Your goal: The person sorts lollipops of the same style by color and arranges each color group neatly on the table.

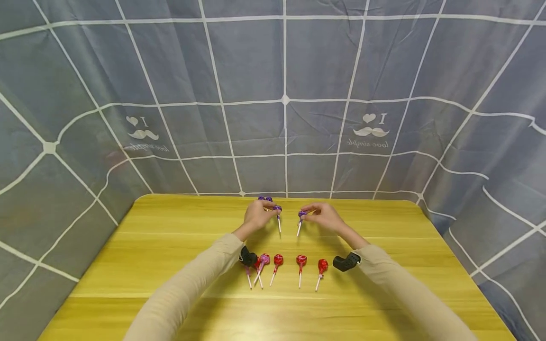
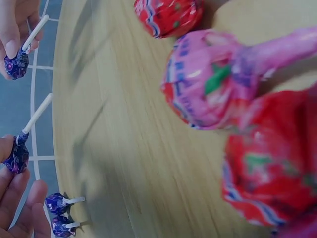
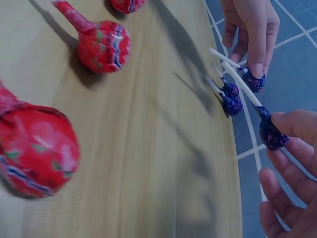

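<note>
My left hand pinches a purple-wrapped lollipop by its candy head, the white stick pointing down toward me. Opposite it, my right hand pinches another purple lollipop the same way. Both are held above the far part of the table, a small gap apart. Two more purple lollipops lie at the far edge, close to my left hand; in the head view that hand partly hides them. The right wrist view shows thumb and fingertips on the lollipop's wrapper.
Nearer me on the wooden table lie several lollipops: red ones spread to the right, and pink and red ones bunched at left, partly behind my left wrist camera. A grey curtain with white lines surrounds the table.
</note>
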Demonstrator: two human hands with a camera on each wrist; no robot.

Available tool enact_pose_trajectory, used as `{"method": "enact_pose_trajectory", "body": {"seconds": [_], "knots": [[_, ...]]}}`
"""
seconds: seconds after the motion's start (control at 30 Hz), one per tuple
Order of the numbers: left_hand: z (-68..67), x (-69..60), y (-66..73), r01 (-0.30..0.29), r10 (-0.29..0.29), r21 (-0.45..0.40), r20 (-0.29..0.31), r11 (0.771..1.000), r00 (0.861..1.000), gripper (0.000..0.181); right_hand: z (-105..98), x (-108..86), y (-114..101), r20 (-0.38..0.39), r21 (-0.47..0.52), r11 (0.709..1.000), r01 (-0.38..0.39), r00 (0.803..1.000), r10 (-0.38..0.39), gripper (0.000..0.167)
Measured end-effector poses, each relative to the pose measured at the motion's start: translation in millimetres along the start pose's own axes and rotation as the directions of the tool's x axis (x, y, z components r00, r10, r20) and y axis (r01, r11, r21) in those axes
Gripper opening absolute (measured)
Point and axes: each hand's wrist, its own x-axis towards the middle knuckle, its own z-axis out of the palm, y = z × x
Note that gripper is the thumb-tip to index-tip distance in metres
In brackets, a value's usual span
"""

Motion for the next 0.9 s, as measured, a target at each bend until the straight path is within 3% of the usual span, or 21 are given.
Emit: {"method": "enact_pose_trajectory", "body": {"seconds": [0.27, 0.43, 0.67, 0.9], "knots": [[7.0, 11.1, -6.1, 0.000, 0.000, -0.006, -0.012, 1.000, 1.000, 0.027, 3.7, 16.2, 0.6, -0.008, -0.003, 1.000, -0.023, 1.000, 0.023, 0.034], [12.4, 21.5, -3.6, -0.022, 0.020, -0.026, -0.057, 0.999, 0.998, 0.025, 1.4, 26.3, 2.5, -0.019, -0.011, 1.000, -0.017, 1.000, 0.017, 0.032], [20.5, 34.1, -1.2, 0.001, 0.000, 0.017, -0.053, 1.000, 0.999, 0.025, 0.6, 40.9, 3.6, -0.023, -0.034, 0.999, -0.029, 0.999, 0.028, 0.031], [29.0, 36.8, -1.0, 0.041, -0.040, 0.014, -0.070, 0.999, 0.997, 0.024, 3.0, 51.7, 3.8, -0.016, -0.050, 0.998, -0.043, 0.999, 0.043, 0.031]]}}
